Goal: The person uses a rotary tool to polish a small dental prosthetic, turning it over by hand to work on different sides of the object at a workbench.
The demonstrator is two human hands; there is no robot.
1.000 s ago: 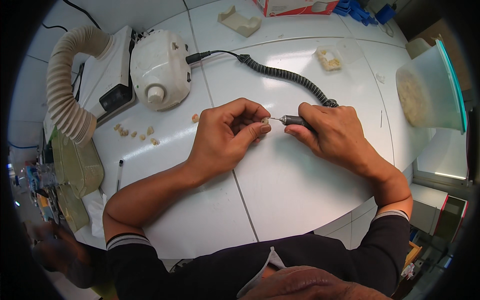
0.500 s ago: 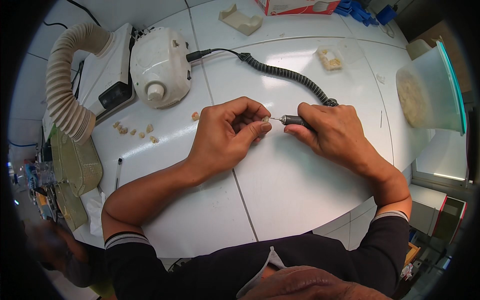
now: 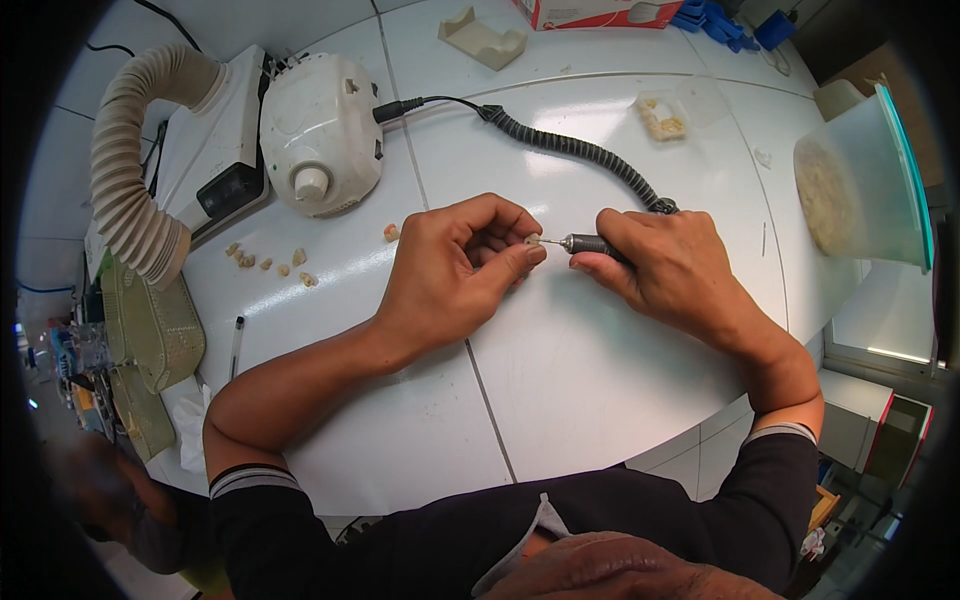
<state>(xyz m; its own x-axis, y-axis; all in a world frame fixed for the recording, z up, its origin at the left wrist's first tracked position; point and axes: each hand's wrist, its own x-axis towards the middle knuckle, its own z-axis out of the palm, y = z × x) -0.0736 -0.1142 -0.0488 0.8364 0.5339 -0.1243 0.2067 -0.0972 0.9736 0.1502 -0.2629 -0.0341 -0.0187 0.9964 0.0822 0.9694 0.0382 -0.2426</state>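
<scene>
My left hand pinches a tiny pale piece between thumb and fingers over the white table. My right hand grips a slim rotary handpiece, its thin bit touching that small piece. A coiled black cord runs from the handpiece back to a rounded white motor box at the upper left.
Several small tooth-like pieces lie left of my hands, one more close by. A ribbed suction hose, a pen, a beige holder, a small dish of pieces and a clear tub ring the table.
</scene>
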